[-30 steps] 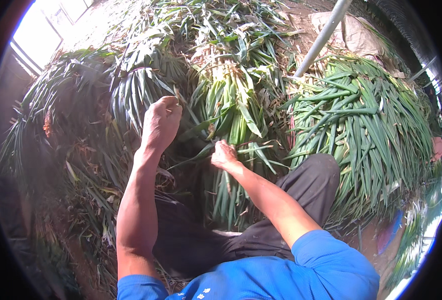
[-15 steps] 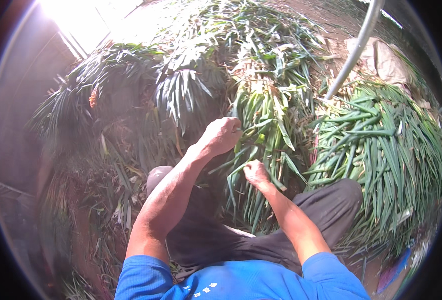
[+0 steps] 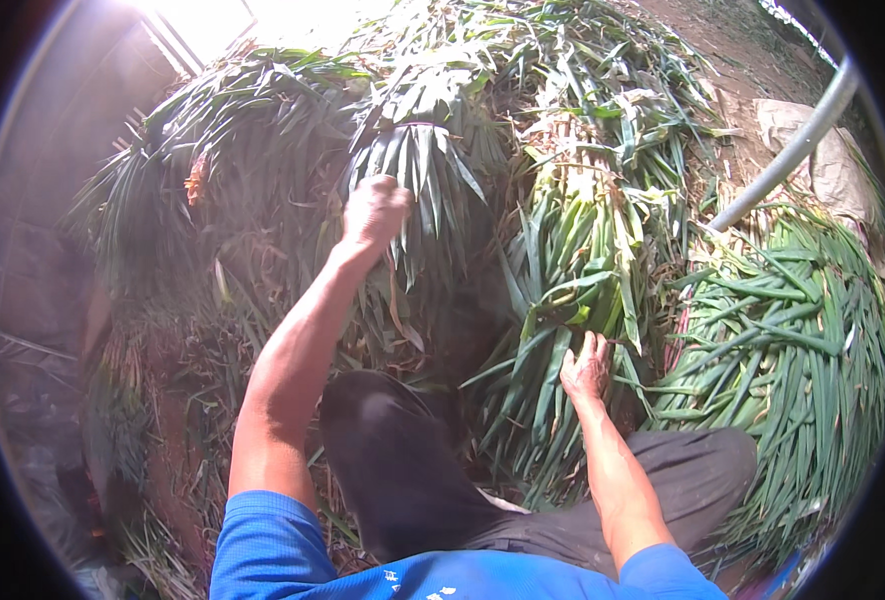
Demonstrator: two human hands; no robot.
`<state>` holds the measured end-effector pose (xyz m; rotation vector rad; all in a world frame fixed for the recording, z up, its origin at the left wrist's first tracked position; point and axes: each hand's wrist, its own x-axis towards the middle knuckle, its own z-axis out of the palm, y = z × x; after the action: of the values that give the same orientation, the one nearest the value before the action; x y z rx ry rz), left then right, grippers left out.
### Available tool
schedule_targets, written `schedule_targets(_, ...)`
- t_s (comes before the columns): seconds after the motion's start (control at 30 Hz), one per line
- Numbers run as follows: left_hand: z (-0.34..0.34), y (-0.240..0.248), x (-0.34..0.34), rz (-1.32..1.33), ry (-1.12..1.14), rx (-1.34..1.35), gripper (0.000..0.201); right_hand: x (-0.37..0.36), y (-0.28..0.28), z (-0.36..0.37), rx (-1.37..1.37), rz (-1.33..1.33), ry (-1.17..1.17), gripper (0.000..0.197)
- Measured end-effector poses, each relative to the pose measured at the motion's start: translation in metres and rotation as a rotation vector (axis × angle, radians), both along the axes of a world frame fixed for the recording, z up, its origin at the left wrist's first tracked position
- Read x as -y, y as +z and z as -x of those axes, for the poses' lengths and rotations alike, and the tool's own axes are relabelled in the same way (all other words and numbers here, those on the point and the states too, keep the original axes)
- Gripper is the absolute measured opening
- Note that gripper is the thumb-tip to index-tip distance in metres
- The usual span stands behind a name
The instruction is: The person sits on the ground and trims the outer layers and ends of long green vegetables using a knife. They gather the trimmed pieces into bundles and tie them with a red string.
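My left hand (image 3: 376, 212) is raised at the centre left, its fingers curled closed in front of a tied bundle of green onions (image 3: 421, 165). What it holds, if anything, is hidden. Lower and to the right, my right hand (image 3: 588, 366) has its fingers spread against the long green leaves of a loose heap of green onions (image 3: 563, 245). That heap lies before my folded legs, its pale yellow-green part farther from me and its leaf tips toward my lap.
On the right rises a big pile of green onions (image 3: 793, 330). A grey metal pole (image 3: 793, 150) slants above it, with a tan sack (image 3: 843, 170) behind. Dry leaves and more onion bunches (image 3: 233, 110) spread at the far left, under bright light.
My left hand has moved left, away from the heap, to the tied bundle. My right hand has gone from a closed pinch to spread fingers. The view has shifted a little.
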<state>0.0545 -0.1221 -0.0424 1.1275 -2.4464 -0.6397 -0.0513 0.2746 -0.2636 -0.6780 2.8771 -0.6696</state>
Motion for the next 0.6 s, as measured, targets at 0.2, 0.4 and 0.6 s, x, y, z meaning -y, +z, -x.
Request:
schedule_targets(0.2, -0.013, -0.064, 0.154, 0.247, 0.243, -0.081, 0.043, 0.005, -0.028, -0.006, -0.087, 0.032, 0.019, 0.065)
schedule_targets(0.4, 0.044, -0.071, 0.177, 0.101, 0.197, 0.109, 0.048, 0.007, -0.036, -0.007, -0.112, -0.007, -0.013, 0.066)
schedule_targets(0.6, 0.021, -0.095, 0.205, 0.207, 0.300, 0.032, 0.042, 0.016, -0.038, -0.013, -0.121, -0.008, -0.002, 0.068)
